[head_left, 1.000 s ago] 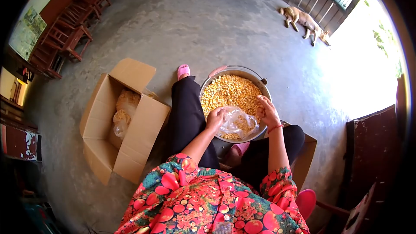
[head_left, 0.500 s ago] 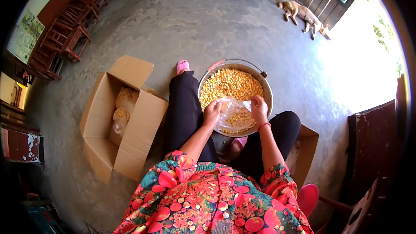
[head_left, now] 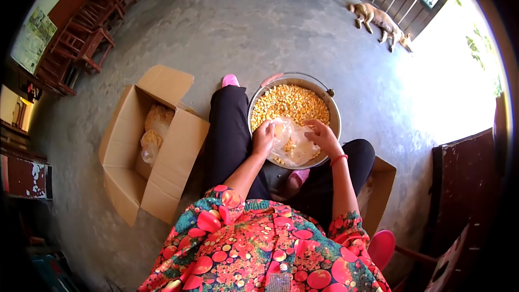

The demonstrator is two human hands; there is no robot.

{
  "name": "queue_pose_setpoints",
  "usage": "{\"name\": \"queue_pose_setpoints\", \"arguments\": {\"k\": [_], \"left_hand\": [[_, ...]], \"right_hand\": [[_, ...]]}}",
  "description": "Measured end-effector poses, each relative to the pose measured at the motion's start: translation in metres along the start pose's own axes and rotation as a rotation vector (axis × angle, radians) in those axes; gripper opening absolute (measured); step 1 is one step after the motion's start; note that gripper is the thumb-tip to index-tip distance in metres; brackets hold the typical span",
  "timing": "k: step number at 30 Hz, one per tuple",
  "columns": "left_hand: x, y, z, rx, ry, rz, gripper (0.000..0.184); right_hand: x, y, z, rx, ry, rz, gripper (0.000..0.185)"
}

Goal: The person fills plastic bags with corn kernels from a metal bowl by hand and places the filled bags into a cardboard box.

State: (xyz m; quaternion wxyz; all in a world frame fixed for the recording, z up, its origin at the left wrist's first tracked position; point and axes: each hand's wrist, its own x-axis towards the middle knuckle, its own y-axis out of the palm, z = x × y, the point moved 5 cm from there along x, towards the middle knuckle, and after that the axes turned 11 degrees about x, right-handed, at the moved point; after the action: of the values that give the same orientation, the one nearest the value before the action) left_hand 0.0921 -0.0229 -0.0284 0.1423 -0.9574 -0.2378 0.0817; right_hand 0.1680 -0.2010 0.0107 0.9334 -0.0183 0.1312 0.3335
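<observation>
1. Left hand [head_left: 263, 138]: fingers closed, left edge of the clear plastic bag [head_left: 292, 148] held.
2. Right hand [head_left: 325, 138]: fingers bent, narrow; placed at the bag's right edge. Whether plastic is pinched cannot be told. Red bracelet [head_left: 339, 159] worn on that wrist.
3. Clear plastic bag: spread between both hands, over the near part of the metal bucket [head_left: 336, 124]; some kernels seen in or through it, which cannot be told.
4. Corn kernels [head_left: 292, 100]: yellow, heaped in the bucket, mostly visible beyond the bag.
5. Bucket: set upright between the legs; wire handle [head_left: 308, 75] laid along the far rim, pink grip [head_left: 272, 79] at its left.
6. Open cardboard box [head_left: 174, 167]: placed left of the legs, flaps spread; knotted-looking bags of yellow contents [head_left: 152, 141] contained.
7. Second box [head_left: 384, 186]: partly hidden by the right leg; contents unclear.
8. Dog [head_left: 380, 19]: seen lying on the concrete floor [head_left: 232, 27], well apart.
</observation>
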Motion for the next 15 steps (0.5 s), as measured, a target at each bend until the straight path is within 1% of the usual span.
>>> {"name": "queue_pose_setpoints", "arguments": {"k": [2,3,4,6,7,8,10,11,12,14,15], "left_hand": [[0.001,0.003,0.003,-0.003,0.009,-0.006,0.020],[0.004,0.006,0.010,-0.015,0.011,-0.017,0.019],[0.004,0.005,0.013,-0.025,0.010,-0.029,0.018],[0.004,0.004,0.012,-0.004,0.006,-0.010,0.018],[0.002,0.005,0.011,0.014,0.010,0.011,0.017],[0.000,0.007,0.013,0.017,0.005,0.015,0.017],[-0.001,0.013,0.016,0.006,-0.044,0.076,0.016],[-0.003,0.016,0.012,-0.029,0.011,0.076,0.014],[-0.003,0.020,0.014,-0.027,0.014,0.076,0.014],[-0.004,0.023,0.014,0.130,0.190,0.027,0.014],[-0.007,0.026,0.014,0.144,0.177,0.084,0.017]], "right_hand": [[0.001,-0.017,0.002,-0.716,-0.166,-0.138,0.030],[-0.003,-0.017,0.004,-0.522,-0.132,-0.085,0.029],[-0.006,-0.016,0.014,-0.521,-0.130,-0.080,0.029],[-0.015,-0.010,0.025,0.005,0.033,0.027,0.033],[-0.015,-0.016,0.024,0.011,0.139,-0.027,0.028],[-0.011,-0.025,0.018,0.015,0.145,-0.028,0.028],[-0.001,-0.040,0.004,-0.738,0.076,0.047,0.017],[0.000,-0.044,0.002,-0.883,0.032,0.001,0.012],[0.005,-0.045,0.000,-0.883,0.029,-0.001,0.012],[0.019,-0.050,-0.001,-0.942,-0.187,-0.149,0.016],[0.034,-0.064,-0.019,-0.857,-0.203,-0.286,0.014]]}}
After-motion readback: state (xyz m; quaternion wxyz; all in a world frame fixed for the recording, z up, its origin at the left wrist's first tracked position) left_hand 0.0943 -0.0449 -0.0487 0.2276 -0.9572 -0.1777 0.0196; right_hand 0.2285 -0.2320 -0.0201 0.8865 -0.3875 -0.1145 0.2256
